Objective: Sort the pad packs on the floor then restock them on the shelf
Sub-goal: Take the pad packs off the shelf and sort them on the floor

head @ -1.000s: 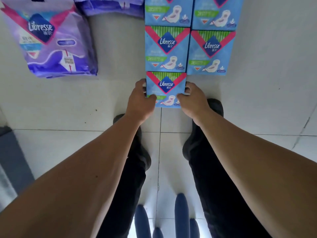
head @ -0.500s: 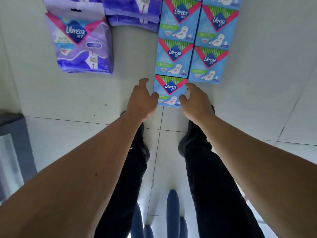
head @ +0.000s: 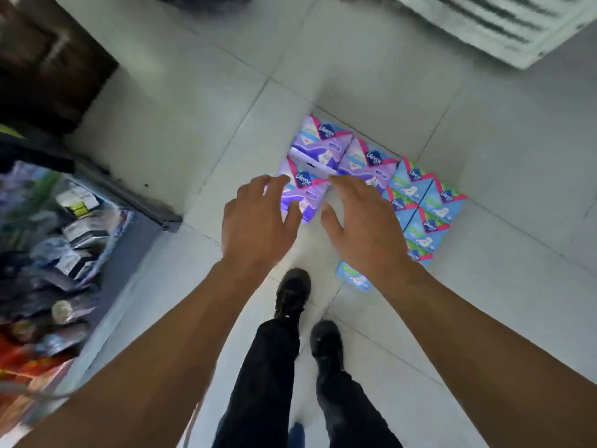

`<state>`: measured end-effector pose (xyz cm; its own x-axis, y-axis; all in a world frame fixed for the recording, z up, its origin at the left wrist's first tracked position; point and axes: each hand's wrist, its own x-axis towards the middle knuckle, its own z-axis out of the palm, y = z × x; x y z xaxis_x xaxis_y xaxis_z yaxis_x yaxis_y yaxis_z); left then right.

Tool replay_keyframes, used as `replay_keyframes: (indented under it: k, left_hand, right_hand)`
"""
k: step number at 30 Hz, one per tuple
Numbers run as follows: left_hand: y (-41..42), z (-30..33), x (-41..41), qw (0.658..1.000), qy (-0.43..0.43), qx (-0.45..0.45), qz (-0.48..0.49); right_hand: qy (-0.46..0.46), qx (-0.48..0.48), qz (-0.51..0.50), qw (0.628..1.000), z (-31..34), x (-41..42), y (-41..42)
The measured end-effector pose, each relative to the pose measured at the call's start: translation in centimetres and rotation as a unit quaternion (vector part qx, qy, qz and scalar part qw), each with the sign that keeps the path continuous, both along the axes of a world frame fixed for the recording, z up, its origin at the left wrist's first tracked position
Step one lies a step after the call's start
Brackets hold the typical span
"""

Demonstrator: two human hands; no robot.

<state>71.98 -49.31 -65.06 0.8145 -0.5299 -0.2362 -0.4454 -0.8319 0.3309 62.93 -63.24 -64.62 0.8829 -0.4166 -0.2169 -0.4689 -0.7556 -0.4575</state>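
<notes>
Three purple pad packs [head: 326, 150] lie grouped on the white tile floor; the nearest purple pack [head: 303, 195] sits between my hands. Several blue pad packs [head: 426, 211] lie in rows to their right, and one more blue pack [head: 352, 278] shows below my right wrist. My left hand [head: 258, 227] hovers with spread fingers over the left side of the nearest purple pack. My right hand [head: 361, 224] hovers, fingers spread, over its right side and hides part of the blue rows. Neither hand holds anything.
A low shelf [head: 64, 240] with mixed goods stands at the left, a dark cabinet [head: 48, 59] beyond it. A white slatted unit [head: 504, 24] is at the top right. My legs and black shoes [head: 292, 292] stand just before the packs.
Both hands let go of the small blue pack and rose, spreading over the nearest purple pack. The view swung up and left, bringing the shelf into sight.
</notes>
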Motion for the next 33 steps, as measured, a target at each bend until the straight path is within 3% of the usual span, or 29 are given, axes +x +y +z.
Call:
replay_keyframes:
  k: [8,18,28,33]
  left_hand:
    - [14.4,10.6,1.2,0.974,-0.094,0.016,0.206]
    - [35.9,18.2,-2.8,0.877,-0.158,0.005,0.454]
    - [55.0,15.7,-3.3,0.793,-0.140,-0.004,0.593]
    - [61.7,13.6,-1.6,0.781,-0.126,-0.025,0.611]
  right_hand:
    - [-0.097,-0.069,0.241,0.963,9.0,7.9,11.4]
    - [-0.186,-0.033,0.441,0.877,15.4,11.5,32.1]
    - [-0.147,0.068,0.520,0.838,14.3,15.0,54.5]
    - [-0.110,0.106,0.480,0.864,12.6,19.1,63.0]
